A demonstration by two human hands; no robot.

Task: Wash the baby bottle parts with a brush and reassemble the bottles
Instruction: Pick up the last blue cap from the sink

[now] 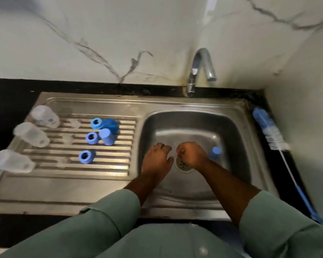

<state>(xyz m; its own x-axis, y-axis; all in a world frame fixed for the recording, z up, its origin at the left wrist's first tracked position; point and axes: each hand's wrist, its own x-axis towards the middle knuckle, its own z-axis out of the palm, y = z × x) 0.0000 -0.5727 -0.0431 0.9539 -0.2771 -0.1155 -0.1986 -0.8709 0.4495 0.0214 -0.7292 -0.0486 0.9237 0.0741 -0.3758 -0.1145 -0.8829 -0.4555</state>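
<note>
Blue cap (216,152) just beside right hand (191,154), fingers curled, perhaps pinching something, left hand (158,157) relaxed.

We see three clear bottles (31,135) lying on their sides along the drainboard's left edge, three blue collar rings (91,138) and two blue caps (107,136) beside them, another blue cap (216,152) in the basin, and the bottle brush (268,130) lying right of the sink.

Brushed steel sink (194,116), translucent plastic bottles (31,134)
</note>
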